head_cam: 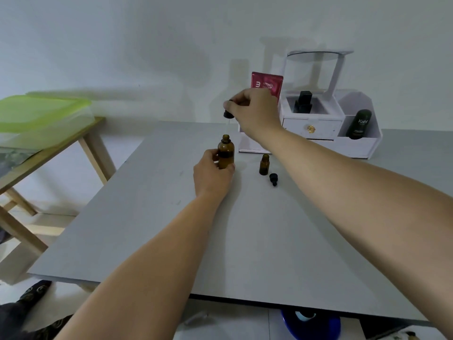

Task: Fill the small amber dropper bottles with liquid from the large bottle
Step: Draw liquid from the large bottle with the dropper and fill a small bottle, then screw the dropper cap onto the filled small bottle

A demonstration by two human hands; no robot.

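Note:
My left hand (211, 171) grips the large amber bottle (226, 151), which stands upright and uncapped on the grey table (245, 229). My right hand (255, 109) holds a black dropper cap (228, 113) just above that bottle's neck; its thin glass pipette points down at the opening. A small amber bottle (264, 164) stands open to the right of the large one. Its black dropper cap (273, 179) lies on the table beside it.
A white organiser (326, 126) at the back right holds a dark bottle (303, 102), a black tube (359, 123) and a red tube (266, 85). A wooden table (49, 153) with a green-lidded box (41, 114) stands to the left.

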